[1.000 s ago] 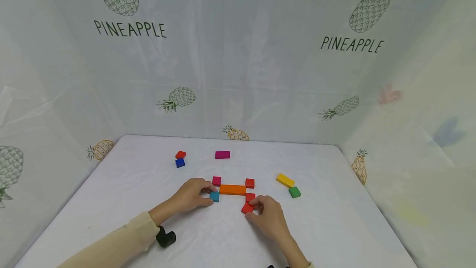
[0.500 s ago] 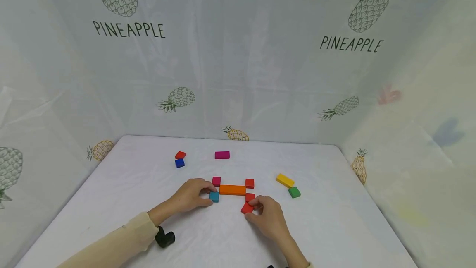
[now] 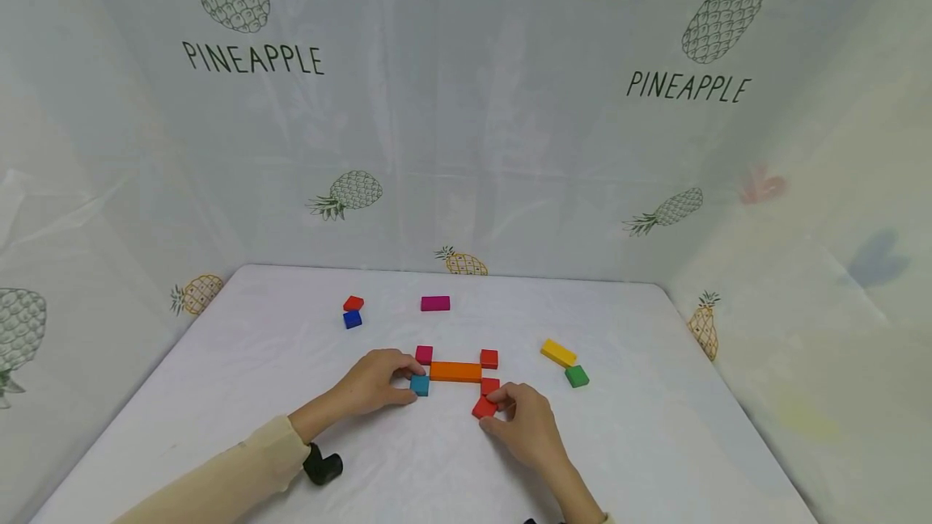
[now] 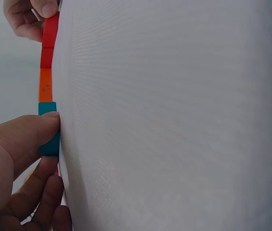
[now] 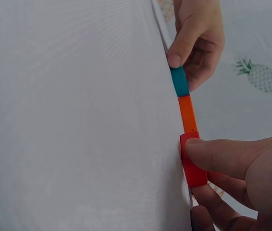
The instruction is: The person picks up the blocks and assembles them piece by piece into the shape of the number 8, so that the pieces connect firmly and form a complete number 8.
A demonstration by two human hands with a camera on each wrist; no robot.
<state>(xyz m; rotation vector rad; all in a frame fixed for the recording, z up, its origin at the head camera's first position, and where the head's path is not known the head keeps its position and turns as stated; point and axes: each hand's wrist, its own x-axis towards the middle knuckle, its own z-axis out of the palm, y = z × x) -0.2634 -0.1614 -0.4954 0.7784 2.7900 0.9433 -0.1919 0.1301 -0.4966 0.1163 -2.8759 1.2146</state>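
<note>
My left hand [image 3: 373,382] pinches a teal block [image 3: 419,384] between thumb and fingers at the left end of a long orange block [image 3: 455,372]. Behind the teal block lies a magenta cube [image 3: 425,354]. My right hand [image 3: 526,423] pinches a tilted red block [image 3: 484,407], which sits just in front of another red block [image 3: 490,386] by the orange block's right end. A further red cube [image 3: 489,358] lies behind that end. In the left wrist view, the thumb presses on the near face of the teal block [image 4: 49,137]. The right wrist view shows the red block [image 5: 194,168] under the thumb.
Toward the back are a magenta bar [image 3: 435,303], a red piece [image 3: 353,302] and a blue cube [image 3: 353,319]. On the right, a yellow bar [image 3: 558,352] touches or nearly touches a green block [image 3: 577,376]. A pineapple-print curtain [image 3: 466,144] rises behind the white table [image 3: 291,297].
</note>
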